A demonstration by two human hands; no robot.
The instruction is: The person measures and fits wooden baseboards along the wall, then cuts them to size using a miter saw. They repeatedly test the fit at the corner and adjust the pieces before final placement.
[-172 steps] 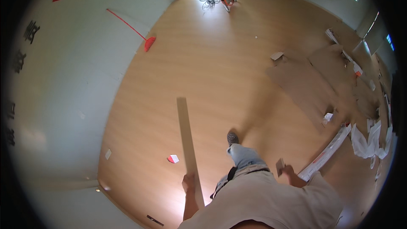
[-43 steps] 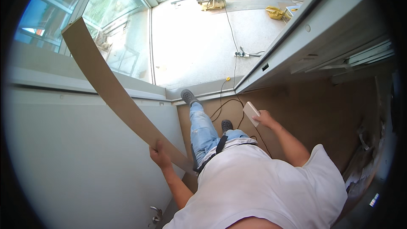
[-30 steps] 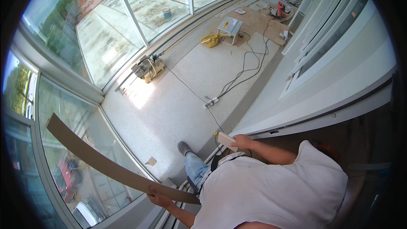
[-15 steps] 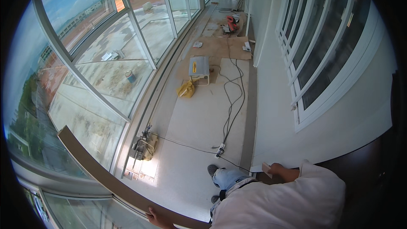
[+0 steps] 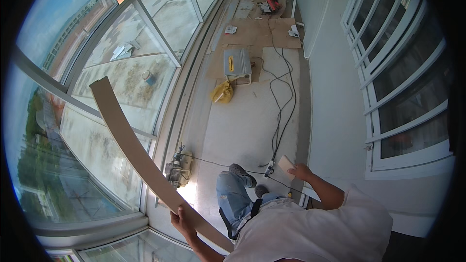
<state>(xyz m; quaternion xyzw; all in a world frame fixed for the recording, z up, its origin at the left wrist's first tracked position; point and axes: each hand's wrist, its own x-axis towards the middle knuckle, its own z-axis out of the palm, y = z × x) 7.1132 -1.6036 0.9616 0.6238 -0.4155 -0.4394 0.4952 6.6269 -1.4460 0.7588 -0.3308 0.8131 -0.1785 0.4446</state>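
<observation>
A long, narrow brown board (image 5: 132,141), which looks bent in this lens, slants from beside my body up toward the glass wall at the left. My left hand (image 5: 181,220) is closed round its edge near the lower end. Out in front on the right, my right hand (image 5: 303,171) grips a small flat, pale wood-coloured piece (image 5: 286,164) by one end. That piece is held above the floor, close to a white power strip (image 5: 270,167). The lowest end of the board is hidden by my shirt.
An air compressor-like machine (image 5: 179,170) stands by the window track, partly behind the board. Farther along are a small grey table saw (image 5: 237,64), a yellow bag (image 5: 222,92), loose black cables (image 5: 278,116), brown floor covering (image 5: 264,30) and a red tool (image 5: 273,2). A barred window (image 5: 407,111) lines the right wall.
The board's far end has swung upward and right, steeper now. My right hand has moved forward and left with the small piece. My view has turned and one leg has stepped forward.
</observation>
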